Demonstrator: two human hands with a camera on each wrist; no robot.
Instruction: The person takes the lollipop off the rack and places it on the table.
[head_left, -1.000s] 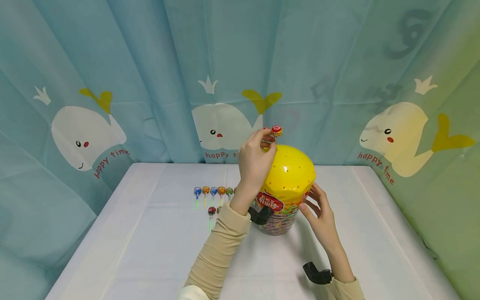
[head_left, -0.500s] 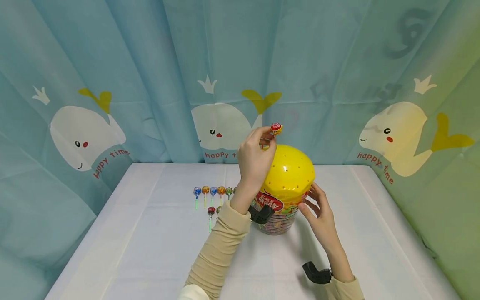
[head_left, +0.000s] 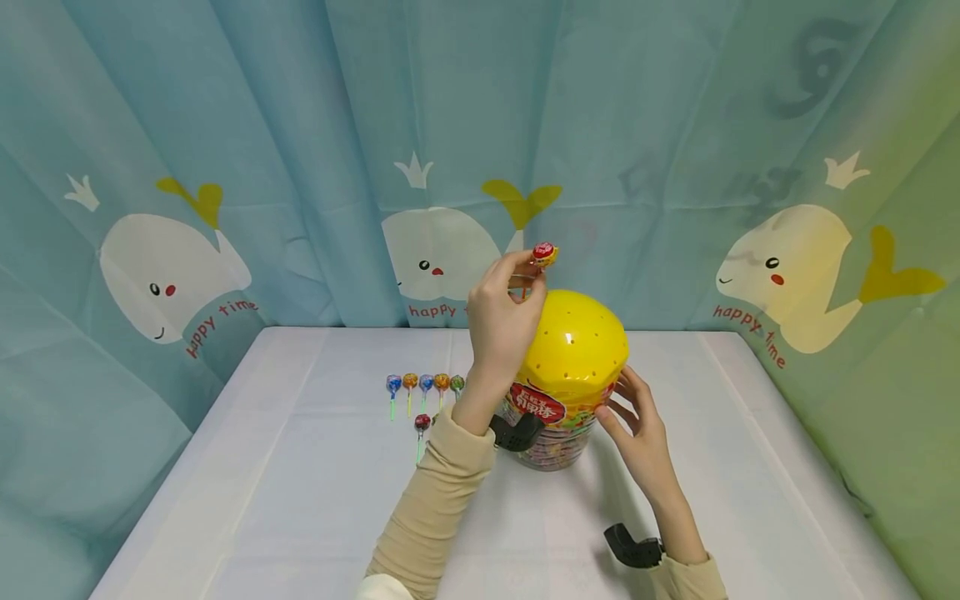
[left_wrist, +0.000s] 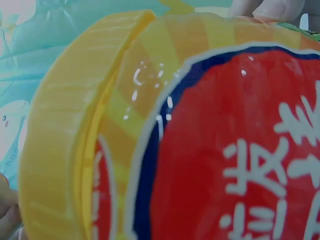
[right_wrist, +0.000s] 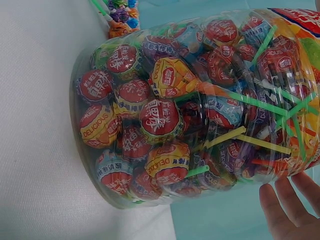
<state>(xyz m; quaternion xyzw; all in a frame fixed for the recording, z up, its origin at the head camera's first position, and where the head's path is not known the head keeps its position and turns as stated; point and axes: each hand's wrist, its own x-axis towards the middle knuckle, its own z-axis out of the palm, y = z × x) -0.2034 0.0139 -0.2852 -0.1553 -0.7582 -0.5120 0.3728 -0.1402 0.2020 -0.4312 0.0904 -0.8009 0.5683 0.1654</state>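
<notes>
A large clear jar [right_wrist: 145, 145], filled with wrapped lollipops, stands upright on the table under a yellow domed lid [head_left: 573, 342]. Above the lid's left side, my left hand [head_left: 504, 321] pinches a lollipop [head_left: 544, 253] in a red and yellow wrapper, its candy end up. My left hand partly hides its stick. At the jar's right side, my right hand [head_left: 637, 429] touches the wall with spread fingers, just below the lid. The left wrist view is mostly filled by the jar's red label [left_wrist: 235, 145] and the lid's ribbed edge [left_wrist: 60, 130].
Several lollipops [head_left: 426, 383] lie in a row on the white table [head_left: 300, 483], left of the jar. Another lollipop [head_left: 422, 423] lies nearer, partly behind the left sleeve [head_left: 435, 500]. A blue whale-print curtain [head_left: 300, 125] hangs behind the table.
My left hand has shifted slightly left, and the lollipop it holds has risen a little and tilted. My right hand and the jar have stayed in place.
</notes>
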